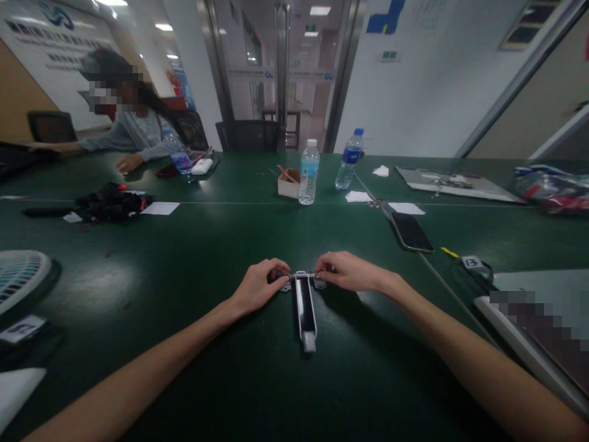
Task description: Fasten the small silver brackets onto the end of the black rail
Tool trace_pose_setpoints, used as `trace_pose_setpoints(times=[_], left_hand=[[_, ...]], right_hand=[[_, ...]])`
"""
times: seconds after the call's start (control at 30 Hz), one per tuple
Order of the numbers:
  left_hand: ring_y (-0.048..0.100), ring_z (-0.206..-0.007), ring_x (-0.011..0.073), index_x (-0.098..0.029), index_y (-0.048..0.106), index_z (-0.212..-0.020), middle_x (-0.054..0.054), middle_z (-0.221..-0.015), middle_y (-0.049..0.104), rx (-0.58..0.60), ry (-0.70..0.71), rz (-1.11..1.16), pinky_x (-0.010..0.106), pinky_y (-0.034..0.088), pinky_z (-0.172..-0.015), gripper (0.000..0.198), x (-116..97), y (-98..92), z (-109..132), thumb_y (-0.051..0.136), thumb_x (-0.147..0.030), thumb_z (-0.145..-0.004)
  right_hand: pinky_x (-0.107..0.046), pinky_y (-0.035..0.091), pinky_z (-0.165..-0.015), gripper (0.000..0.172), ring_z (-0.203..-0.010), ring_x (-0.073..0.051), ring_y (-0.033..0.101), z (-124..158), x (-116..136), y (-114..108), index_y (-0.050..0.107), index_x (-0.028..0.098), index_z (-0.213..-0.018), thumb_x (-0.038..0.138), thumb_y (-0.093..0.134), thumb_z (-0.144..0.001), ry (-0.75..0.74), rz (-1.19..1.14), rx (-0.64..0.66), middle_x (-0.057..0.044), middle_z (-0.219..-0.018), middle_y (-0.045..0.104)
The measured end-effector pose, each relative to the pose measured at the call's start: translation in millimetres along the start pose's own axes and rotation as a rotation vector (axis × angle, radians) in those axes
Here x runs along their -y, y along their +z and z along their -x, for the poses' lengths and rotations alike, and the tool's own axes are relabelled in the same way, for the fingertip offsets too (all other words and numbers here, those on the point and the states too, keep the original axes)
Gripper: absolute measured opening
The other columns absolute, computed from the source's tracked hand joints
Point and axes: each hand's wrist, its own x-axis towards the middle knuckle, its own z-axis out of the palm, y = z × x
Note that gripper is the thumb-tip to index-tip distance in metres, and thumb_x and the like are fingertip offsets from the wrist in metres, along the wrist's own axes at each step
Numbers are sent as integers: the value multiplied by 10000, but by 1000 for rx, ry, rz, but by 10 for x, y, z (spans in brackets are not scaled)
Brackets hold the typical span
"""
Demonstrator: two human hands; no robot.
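Observation:
A narrow white-framed device with a dark face (306, 307) lies lengthwise on the green table, its pale tab pointing toward me. Across its far end runs a thin metal rod (302, 275), with small metal brackets at either side. My left hand (261, 283) pinches the rod's left end between thumb and fingers. At the opposite end, my right hand (348, 271) is closed in a similar pinch. The fingers partly cover the rod's ends, so the exact contact there is hidden.
Beyond my hands stand a clear water bottle (309, 175), a small box (288, 184) and a blue-capped bottle (350, 161). A phone (411, 232) lies to the right. Left are a black bundle (108, 204) and a white basket (21, 276). A person (138, 126) sits far left.

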Motion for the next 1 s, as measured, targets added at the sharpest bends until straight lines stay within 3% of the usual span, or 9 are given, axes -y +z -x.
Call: trace_pose_setpoints(times=[0.27, 0.53, 0.77, 1.0], left_hand=[[542, -719, 163, -187, 620, -1019, 17, -862, 618, 0, 9, -12, 283, 439, -641, 192, 14, 7, -2, 577, -287, -860], [549, -713, 172, -206, 615, -1029, 12, -852, 617, 6, -17, -48, 284, 445, -625, 218, 13, -4, -16, 551, -331, -862], [562, -732, 180, -205, 608, -1041, 23, -887, 630, 14, -13, -76, 291, 453, -632, 244, 37, -6, -25, 538, -358, -864], [566, -713, 186, -213, 610, -1027, 23, -847, 638, 13, -35, -71, 293, 462, -615, 242, 2, -12, -38, 544, -370, -856]], right_hand=[[-272, 405, -635, 174, -734, -147, 545, 10, 35, -9, 608, 146, -948, 263, 492, -891, 9, 12, -39, -64, -884, 623], [-245, 397, -614, 164, -715, -131, 543, 15, 49, -23, 608, 137, -933, 271, 524, -889, -16, 31, 4, -44, -853, 619], [-244, 377, -613, 133, -715, -137, 526, 5, 93, -42, 601, 124, -906, 231, 526, -881, -18, 84, -59, -56, -841, 614], [-236, 372, -604, 154, -708, -130, 519, 17, 107, -67, 604, 125, -926, 262, 574, -862, -16, 89, -16, -48, -847, 609]])
